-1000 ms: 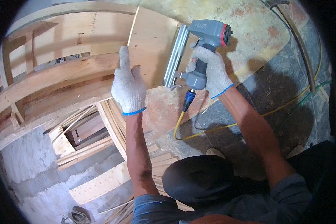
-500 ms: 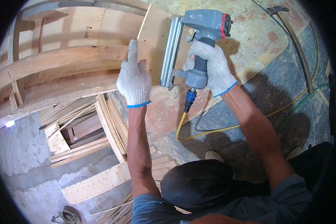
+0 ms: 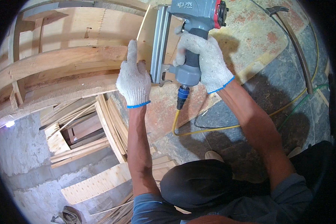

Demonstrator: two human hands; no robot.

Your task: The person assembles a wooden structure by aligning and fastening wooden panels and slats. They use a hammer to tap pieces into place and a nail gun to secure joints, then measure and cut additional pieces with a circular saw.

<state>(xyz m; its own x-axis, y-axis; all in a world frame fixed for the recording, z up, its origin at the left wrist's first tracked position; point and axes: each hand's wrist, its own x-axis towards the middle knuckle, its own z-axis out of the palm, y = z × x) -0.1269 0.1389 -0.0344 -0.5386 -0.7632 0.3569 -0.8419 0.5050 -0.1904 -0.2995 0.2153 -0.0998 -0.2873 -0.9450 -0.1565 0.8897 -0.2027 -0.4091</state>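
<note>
Fingers of right hand (image 3: 207,61) wrapped round nail gun (image 3: 192,35) grip, left hand (image 3: 133,80) flat, index up, on plywood panel (image 3: 147,33) edge.

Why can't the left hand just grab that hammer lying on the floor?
Probably not from here. The left hand is pressed on the plywood panel, and the hammer lies far off on the other side, beyond the right hand and its nail gun.

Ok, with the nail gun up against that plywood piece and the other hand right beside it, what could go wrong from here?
1. The left hand presses the plywood piece right next to the nail gun; a deflected nail might hit the fingers.
2. The yellow air hose loops on the floor near the feet, a possible snag or trip.
3. The right hand holds the gun alone, so recoil could shift it.
</note>
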